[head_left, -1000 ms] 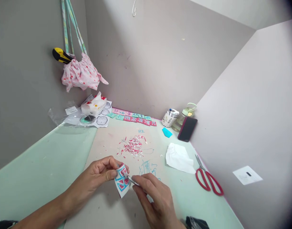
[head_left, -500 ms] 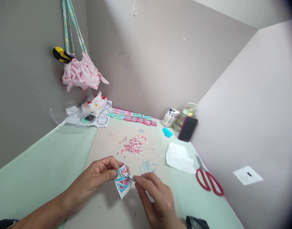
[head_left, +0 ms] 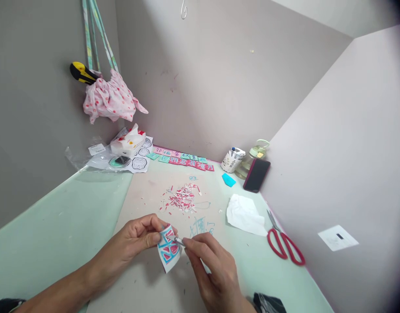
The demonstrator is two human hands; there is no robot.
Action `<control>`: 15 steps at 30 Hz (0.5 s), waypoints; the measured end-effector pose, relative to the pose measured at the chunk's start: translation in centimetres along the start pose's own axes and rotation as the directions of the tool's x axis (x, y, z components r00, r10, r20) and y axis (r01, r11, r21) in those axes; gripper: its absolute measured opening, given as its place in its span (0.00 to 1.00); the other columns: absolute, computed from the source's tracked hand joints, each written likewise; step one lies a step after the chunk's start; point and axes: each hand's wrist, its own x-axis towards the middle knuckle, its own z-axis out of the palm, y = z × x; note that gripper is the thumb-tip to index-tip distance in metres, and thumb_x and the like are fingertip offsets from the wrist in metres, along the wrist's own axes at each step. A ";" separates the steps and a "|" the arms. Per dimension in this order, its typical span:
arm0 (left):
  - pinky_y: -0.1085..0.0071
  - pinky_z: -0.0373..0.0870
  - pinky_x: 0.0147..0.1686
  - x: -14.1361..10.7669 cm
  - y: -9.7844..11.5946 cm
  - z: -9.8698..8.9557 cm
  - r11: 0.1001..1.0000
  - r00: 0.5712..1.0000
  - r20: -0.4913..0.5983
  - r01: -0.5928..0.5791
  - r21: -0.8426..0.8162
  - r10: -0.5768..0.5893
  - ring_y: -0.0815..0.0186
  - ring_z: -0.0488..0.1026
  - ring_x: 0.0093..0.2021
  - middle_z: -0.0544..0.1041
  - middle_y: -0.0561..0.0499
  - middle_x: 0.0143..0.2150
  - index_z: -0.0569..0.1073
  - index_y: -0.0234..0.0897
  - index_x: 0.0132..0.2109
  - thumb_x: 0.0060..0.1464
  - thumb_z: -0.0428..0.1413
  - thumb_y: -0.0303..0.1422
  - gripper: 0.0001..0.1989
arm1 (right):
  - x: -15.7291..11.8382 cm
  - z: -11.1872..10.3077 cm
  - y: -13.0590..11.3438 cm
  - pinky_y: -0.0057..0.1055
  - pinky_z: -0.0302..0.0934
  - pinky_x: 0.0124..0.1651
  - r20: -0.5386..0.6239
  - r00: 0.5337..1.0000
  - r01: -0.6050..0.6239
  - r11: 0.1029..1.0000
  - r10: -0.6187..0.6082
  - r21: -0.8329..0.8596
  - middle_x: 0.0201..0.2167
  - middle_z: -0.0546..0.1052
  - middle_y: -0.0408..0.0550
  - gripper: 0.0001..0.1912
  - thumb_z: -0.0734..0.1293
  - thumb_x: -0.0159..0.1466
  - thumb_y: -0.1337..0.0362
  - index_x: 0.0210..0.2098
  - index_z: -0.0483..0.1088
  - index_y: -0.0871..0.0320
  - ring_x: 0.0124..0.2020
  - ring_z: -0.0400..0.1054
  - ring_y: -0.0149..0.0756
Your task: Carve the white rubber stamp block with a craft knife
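Note:
Between the fingers and thumb of my left hand is a small white-faced sheet, pinched at its upper left edge and slightly curved. Blue marker strokes form a character on it, with red areas cut into the white around them. My right hand grips a craft knife like a pen, its blade tip touching the sheet's upper part. Beyond both hands, a pile of red and white scraps lies on the beige board.
Red-handled scissors, a crumpled tissue and a phone lie to the right. A bottle and a pen can stand behind. Lettered tiles line the back, near a tissue pack. A pink bag hangs at left.
The knife blade has shifted slightly on the sheet, which is tilted a little differently. Both hands keep their grips. The whole view has moved slightly.

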 end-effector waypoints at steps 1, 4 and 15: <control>0.68 0.66 0.50 0.0 0.0 0.0 1.000 1.000 0.003 0.002 0.003 -0.002 0.61 0.75 0.47 0.80 0.51 0.44 0.78 0.40 0.40 0.61 0.64 0.44 0.12 | 0.0 0.0 0.0 0.28 0.70 0.34 0.000 1.000 -0.001 1.000 0.001 0.003 0.36 0.78 0.51 0.19 0.63 0.69 0.77 0.55 0.73 0.55 0.33 0.75 0.36; 0.68 0.65 0.50 0.1 0.1 0.0 1.000 1.000 0.015 0.018 0.009 -0.018 0.61 0.74 0.47 0.80 0.51 0.43 0.78 0.39 0.39 0.61 0.64 0.44 0.13 | 0.0 -0.3 -0.1 0.28 0.70 0.34 0.002 1.000 0.004 1.000 -0.004 0.007 0.36 0.78 0.50 0.20 0.63 0.69 0.78 0.55 0.73 0.54 0.33 0.75 0.36; 0.72 0.65 0.42 -0.2 1.0 0.1 0.999 0.995 0.091 0.049 -0.020 -0.047 0.66 0.72 0.38 0.79 0.53 0.37 0.77 0.39 0.36 0.57 0.67 0.47 0.16 | 0.2 -0.7 -0.1 0.27 0.68 0.32 0.037 0.999 0.016 0.999 -0.018 0.050 0.36 0.76 0.50 0.19 0.64 0.68 0.79 0.54 0.73 0.54 0.33 0.73 0.35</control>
